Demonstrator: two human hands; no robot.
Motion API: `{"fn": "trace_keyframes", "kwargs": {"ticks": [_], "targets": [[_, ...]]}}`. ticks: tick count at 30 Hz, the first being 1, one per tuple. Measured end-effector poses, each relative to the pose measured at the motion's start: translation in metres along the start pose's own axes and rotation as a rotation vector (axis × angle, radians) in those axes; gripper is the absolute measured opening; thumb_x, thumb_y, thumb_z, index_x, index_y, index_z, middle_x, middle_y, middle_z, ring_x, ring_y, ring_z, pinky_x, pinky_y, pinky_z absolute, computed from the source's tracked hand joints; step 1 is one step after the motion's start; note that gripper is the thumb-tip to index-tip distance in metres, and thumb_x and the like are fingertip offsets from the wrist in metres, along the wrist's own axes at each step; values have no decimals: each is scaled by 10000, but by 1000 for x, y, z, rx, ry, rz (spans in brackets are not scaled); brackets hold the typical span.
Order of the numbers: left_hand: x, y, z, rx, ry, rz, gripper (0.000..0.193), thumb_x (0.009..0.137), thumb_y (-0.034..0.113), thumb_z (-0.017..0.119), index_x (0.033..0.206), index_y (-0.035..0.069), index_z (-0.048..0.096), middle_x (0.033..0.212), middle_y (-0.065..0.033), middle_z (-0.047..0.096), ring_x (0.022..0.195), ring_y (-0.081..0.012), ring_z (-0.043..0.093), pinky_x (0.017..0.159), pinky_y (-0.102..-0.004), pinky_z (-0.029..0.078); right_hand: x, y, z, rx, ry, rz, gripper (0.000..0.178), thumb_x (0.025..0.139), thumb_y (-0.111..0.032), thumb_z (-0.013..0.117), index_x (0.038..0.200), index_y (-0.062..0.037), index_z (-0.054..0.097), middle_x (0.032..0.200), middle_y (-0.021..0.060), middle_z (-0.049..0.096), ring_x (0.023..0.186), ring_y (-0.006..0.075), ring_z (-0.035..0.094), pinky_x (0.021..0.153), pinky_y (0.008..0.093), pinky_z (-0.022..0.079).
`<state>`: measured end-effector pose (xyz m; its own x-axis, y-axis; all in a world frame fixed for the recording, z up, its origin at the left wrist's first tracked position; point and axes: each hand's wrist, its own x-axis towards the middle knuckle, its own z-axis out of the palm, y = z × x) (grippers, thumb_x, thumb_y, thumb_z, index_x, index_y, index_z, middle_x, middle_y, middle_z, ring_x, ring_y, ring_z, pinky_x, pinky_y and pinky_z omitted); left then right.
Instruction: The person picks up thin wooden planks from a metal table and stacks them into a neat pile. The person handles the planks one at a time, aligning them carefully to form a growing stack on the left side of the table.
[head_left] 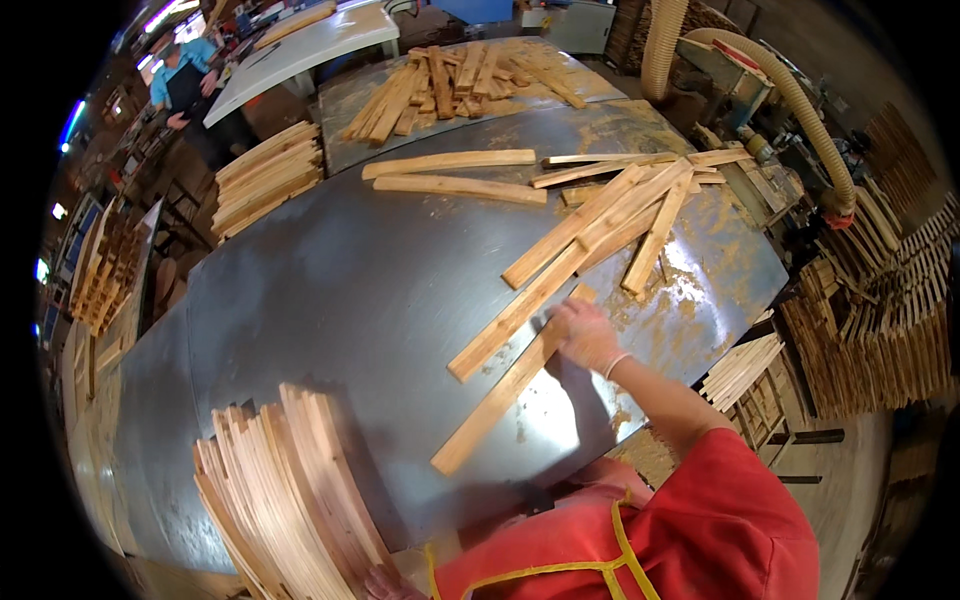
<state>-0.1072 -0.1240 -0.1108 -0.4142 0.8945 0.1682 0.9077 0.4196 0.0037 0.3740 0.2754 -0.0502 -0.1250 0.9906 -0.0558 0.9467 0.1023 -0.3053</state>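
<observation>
My right hand, in a pale glove with a band at the wrist, is closed over the upper part of a wooden strip. That strip lies slantwise over the dark metal tabletop. Just beyond it, several more strips fan out and overlap. My left hand shows only in part at the lower edge, against the near end of a stack of pale wooden strips. Its fingers are too blurred and cut off to read.
A pile of short wood pieces sits at the table's far end, with sawdust around. Ridged hoses hang at the far right. Stacked slats stand beyond the right edge. A person in a dark apron is at the far left.
</observation>
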Motion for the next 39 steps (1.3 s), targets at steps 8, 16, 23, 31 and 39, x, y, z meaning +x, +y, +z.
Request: {"fn": "trace_keyframes", "kwargs": {"ticks": [8,16,23,31,39], "targets": [[109,109,2,-149,-213,451,700,705,307,934,1316,77,683,1303,-185,674,1201,-378,654,966,-503,540,135,167,-53,-361,198,166,601,899,-170,679,1492,-147,584,1503,139,586,1372,346,550,1156,471,440],[157,312,23,-251,-339,436,807,697,379,930,1395,110,627,1194,-77,679,1089,-346,640,959,-525,478,202,114,-84,-502,-330,-206,586,912,-297,763,1470,-195,617,1458,93,637,1468,297,507,1290,476,289],[100,239,-18,-562,-329,302,413,812,298,843,1168,152,692,1009,-85,700,975,-362,671,834,-509,514,182,51,-14,-199,-146,-667,592,864,-252,781,1423,-140,624,1388,132,656,1388,331,539,1233,471,376],[20,141,-68,-1336,-616,-778,545,953,48,750,1479,-33,636,1321,-75,729,1220,-148,660,1017,-301,542,140,-87,-35,-37,-676,-385,722,826,-434,796,1427,-65,642,1200,199,746,1096,381,711,986,443,564],[82,145,-18,-1753,-375,-718,788,961,167,741,1654,-8,409,1319,-98,724,1200,-206,662,1049,-325,513,-2,-258,137,1147,-676,137,628,970,-340,829,1399,55,596,1122,89,739,953,178,674,844,335,574]]}}
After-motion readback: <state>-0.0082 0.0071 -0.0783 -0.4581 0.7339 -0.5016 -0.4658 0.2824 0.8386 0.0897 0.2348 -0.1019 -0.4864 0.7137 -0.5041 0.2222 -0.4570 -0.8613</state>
